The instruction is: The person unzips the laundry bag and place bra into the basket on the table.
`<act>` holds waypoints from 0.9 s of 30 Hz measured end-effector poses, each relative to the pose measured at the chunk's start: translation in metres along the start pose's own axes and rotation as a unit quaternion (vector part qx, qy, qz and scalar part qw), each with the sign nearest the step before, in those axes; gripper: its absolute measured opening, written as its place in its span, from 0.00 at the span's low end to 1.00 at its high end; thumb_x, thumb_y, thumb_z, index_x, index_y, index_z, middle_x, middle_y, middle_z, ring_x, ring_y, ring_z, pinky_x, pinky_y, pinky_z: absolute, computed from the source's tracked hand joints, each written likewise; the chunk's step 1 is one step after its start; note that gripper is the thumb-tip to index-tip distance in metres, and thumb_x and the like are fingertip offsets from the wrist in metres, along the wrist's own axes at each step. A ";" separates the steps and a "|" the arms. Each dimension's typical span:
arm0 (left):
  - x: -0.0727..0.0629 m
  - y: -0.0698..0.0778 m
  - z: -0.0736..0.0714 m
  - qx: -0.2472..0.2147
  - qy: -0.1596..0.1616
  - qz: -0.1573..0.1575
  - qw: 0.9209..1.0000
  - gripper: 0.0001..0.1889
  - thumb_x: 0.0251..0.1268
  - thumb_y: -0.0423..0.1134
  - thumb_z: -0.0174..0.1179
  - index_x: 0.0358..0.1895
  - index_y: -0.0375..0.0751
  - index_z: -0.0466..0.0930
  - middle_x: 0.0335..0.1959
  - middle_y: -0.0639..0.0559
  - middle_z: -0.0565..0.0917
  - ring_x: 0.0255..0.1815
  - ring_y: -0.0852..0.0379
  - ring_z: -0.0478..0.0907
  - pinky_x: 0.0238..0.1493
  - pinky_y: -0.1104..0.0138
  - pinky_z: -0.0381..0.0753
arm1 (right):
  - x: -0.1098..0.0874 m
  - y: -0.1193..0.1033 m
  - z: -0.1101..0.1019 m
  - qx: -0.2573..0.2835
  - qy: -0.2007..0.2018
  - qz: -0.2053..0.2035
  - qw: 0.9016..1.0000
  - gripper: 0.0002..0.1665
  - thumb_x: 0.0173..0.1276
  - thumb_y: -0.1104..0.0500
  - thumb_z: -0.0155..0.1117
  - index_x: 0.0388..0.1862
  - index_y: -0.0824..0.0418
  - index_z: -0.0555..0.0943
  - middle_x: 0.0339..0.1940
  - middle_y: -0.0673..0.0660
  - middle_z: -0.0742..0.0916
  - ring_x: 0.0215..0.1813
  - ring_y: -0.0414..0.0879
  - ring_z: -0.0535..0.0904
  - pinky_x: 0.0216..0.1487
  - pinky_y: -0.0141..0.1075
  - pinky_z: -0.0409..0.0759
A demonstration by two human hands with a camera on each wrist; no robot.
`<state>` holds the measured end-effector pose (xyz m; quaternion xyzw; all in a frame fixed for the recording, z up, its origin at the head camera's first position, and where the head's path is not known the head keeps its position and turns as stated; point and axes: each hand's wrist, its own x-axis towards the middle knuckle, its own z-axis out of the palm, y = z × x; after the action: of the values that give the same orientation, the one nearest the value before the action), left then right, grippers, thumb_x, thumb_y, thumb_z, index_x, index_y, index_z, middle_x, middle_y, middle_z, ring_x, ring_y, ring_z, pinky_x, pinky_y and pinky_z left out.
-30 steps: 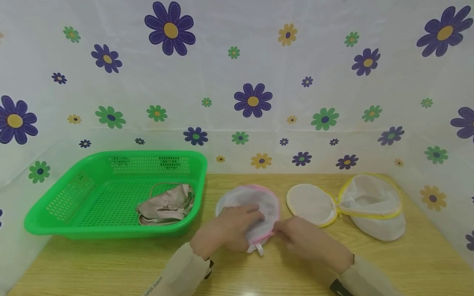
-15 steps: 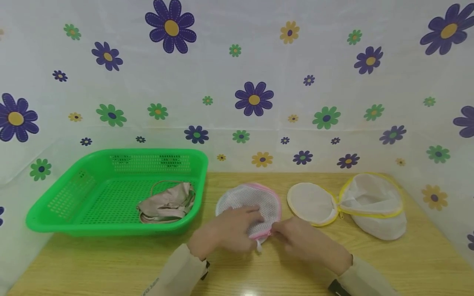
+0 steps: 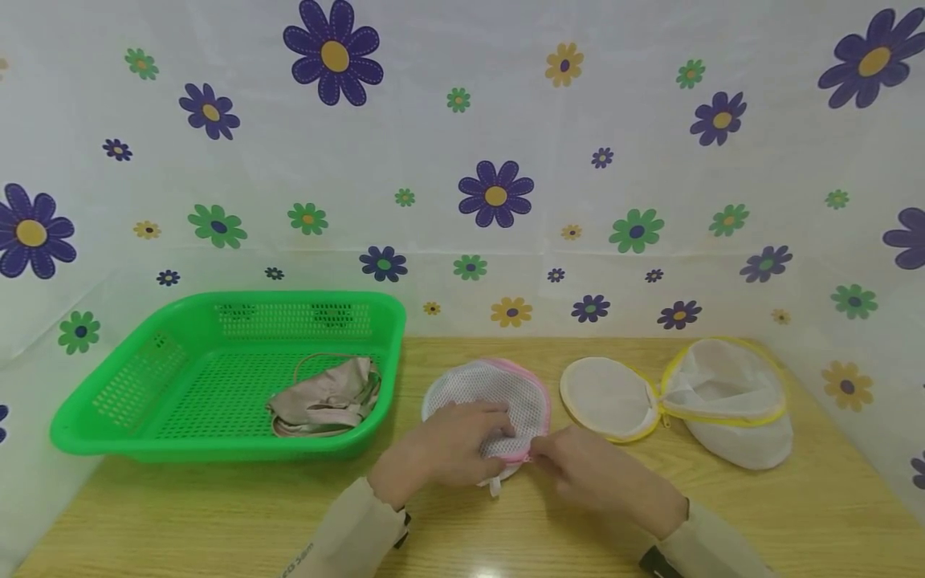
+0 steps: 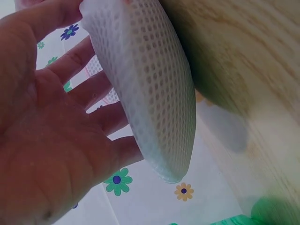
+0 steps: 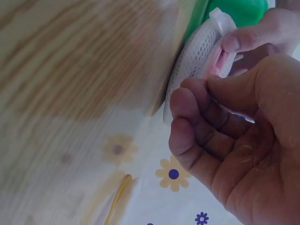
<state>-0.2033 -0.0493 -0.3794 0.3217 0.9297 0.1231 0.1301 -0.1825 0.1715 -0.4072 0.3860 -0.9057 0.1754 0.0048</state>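
Observation:
A round white mesh laundry bag (image 3: 466,384) with a pink zipper edge (image 3: 543,393) lies on the table, its white loop tab (image 3: 495,486) toward me. My left hand (image 3: 451,449) holds it down, fingers spread over the top and thumb at the zippered edge near the tab. In the left wrist view the mesh side (image 4: 154,89) bulges beside the fingers. My right hand (image 3: 600,470) pinches the zipper pull at the bag's near right edge; thumb and forefinger mostly hide the pull. The right wrist view shows the pink zipper (image 5: 214,65) running up to that pinch.
A green plastic basket (image 3: 238,449) stands at the left with a crumpled beige satin garment (image 3: 328,397) inside. On the right lies another white bag (image 3: 744,441) with a yellow zipper, its round lid (image 3: 607,397) folded out flat. A flowered sheet (image 3: 433,144) hangs behind the wooden table.
The bag has turned slightly under my left hand, its tab shifting left. My right hand keeps its pinch at the zipper in nearly the same place. Basket and yellow-zippered bag stay put.

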 end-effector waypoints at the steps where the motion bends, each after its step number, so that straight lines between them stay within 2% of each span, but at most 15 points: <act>1: 0.000 0.000 0.000 -0.002 0.000 0.001 1.000 0.20 0.68 0.49 0.64 0.61 0.53 0.81 0.76 0.53 0.72 0.79 0.50 0.65 0.77 0.43 0.63 | 0.000 0.000 0.000 -0.002 0.000 0.001 1.000 0.07 0.69 0.66 0.63 0.31 0.56 0.82 0.24 0.43 0.81 0.26 0.30 0.68 0.31 0.28 0.75; 9: 0.001 -0.004 0.004 0.000 0.019 0.017 1.000 0.18 0.66 0.47 0.66 0.58 0.52 0.83 0.74 0.52 0.74 0.77 0.49 0.68 0.75 0.38 0.63 | -0.003 0.003 -0.001 -0.006 0.000 0.013 1.000 0.08 0.68 0.66 0.63 0.31 0.55 0.81 0.23 0.43 0.81 0.26 0.31 0.69 0.30 0.30 0.75; 18: 0.000 -0.004 0.003 -0.002 0.025 0.031 0.999 0.17 0.65 0.44 0.66 0.56 0.51 0.83 0.73 0.50 0.75 0.76 0.49 0.70 0.73 0.37 0.65 | -0.004 0.007 -0.001 0.001 -0.008 0.029 1.000 0.07 0.69 0.66 0.63 0.32 0.56 0.82 0.24 0.44 0.81 0.27 0.31 0.69 0.31 0.30 0.76; 27: -0.001 -0.003 0.000 -0.001 0.034 0.034 0.999 0.15 0.62 0.42 0.67 0.52 0.51 0.83 0.72 0.50 0.77 0.74 0.47 0.73 0.72 0.37 0.67 | -0.004 0.009 -0.004 0.004 -0.011 0.029 1.000 0.07 0.69 0.66 0.62 0.33 0.56 0.82 0.24 0.43 0.81 0.27 0.32 0.68 0.31 0.29 0.74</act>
<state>-0.2043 -0.0518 -0.3804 0.3487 0.9220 0.1391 0.0949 -0.1866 0.1815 -0.4073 0.3619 -0.9157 0.1744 -0.0121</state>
